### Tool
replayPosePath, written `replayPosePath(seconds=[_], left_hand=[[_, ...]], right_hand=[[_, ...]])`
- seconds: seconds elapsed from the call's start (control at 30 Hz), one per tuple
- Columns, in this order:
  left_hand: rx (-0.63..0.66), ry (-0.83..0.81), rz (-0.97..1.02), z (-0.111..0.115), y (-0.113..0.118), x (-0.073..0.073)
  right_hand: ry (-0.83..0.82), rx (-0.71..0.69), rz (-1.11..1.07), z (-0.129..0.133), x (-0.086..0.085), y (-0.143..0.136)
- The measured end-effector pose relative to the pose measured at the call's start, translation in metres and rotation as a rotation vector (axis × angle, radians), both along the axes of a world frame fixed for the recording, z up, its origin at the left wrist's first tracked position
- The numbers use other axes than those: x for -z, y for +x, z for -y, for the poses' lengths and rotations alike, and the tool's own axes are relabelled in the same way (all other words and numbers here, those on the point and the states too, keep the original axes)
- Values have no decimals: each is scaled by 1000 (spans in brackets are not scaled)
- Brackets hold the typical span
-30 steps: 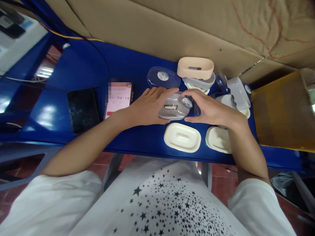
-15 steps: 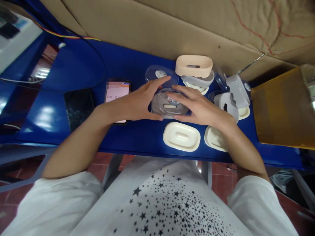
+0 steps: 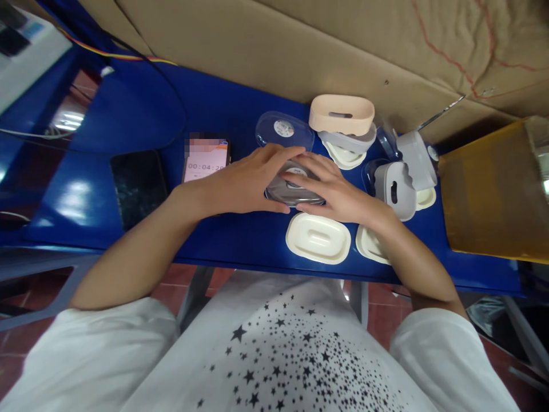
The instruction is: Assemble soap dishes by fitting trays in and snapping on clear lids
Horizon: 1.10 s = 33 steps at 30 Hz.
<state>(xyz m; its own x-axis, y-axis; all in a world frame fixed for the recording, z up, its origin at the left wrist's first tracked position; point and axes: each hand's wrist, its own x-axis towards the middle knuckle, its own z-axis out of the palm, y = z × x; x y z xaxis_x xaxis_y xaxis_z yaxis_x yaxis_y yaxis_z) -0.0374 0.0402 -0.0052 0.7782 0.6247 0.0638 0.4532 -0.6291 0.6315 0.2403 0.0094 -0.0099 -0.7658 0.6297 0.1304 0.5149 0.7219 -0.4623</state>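
Observation:
Between my hands is a grey plastic box with a clear lid (image 3: pixel 294 195) that carries a round white label. My left hand (image 3: pixel 257 178) curves around its left side, thumb at the near edge and fingers over the far edge. Around the right side wraps my right hand (image 3: pixel 329 184), with its fingers across the lid and its thumb low at the front. The fingertips of both hands nearly meet at the far edge. Just in front of the box lies a cream oval tray (image 3: pixel 318 237) with a raised middle. A second cream tray (image 3: pixel 369 245) is partly hidden under my right forearm.
Behind my hands lie a loose clear lid (image 3: pixel 281 130) and a peach slotted box (image 3: pixel 341 114) stacked on grey and cream parts. Grey boxes (image 3: pixel 403 191) stand at right, beside a cardboard carton (image 3: pixel 493 194). Two phones, one showing a timer (image 3: pixel 206 166) and one dark (image 3: pixel 138 189), lie left.
Both hands have closed in around the box. The clear lid sits lower on it, and the pale slot seen through it before is now hidden.

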Motion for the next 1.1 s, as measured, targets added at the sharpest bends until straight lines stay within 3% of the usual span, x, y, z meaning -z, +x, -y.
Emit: replayPosePath(seconds=[0.1, 0.2, 0.3, 0.43, 0.53, 0.57, 0.63, 0.7, 0.8, 0.87, 0.93, 1.1], left_hand=[[-2, 30, -1, 4, 6, -6], [-5, 25, -17, 5, 11, -10], [-50, 50, -110, 4, 11, -11], [-102, 123, -263, 3, 4, -13], [-121, 238, -233, 11, 2, -17], [-112, 266, -197, 15, 3, -19], [-58, 293, -125, 29, 8, -26], [59, 297, -80, 45, 17, -30], [299, 254, -42, 67, 30, -26], [389, 225, -51, 75, 35, -17], [388, 230, -96, 77, 35, -6], [241, 264, -104, 78, 18, 8]], right_hand=[[-32, -2, -45, -4, -1, 1], [-75, 36, -90, -6, -23, 8], [1, 139, -67, 7, -69, 21], [170, 282, 42, 54, -141, 43], [138, 489, 142, 99, -164, 64], [121, 524, 165, 114, -161, 73], [54, 541, 221, 141, -139, 93], [-25, 495, 280, 164, -102, 114], [2, 603, 370, 191, -43, 134], [-26, 666, 378, 204, -19, 137], [-54, 696, 310, 210, -10, 133], [21, 728, 130, 206, -16, 112]])
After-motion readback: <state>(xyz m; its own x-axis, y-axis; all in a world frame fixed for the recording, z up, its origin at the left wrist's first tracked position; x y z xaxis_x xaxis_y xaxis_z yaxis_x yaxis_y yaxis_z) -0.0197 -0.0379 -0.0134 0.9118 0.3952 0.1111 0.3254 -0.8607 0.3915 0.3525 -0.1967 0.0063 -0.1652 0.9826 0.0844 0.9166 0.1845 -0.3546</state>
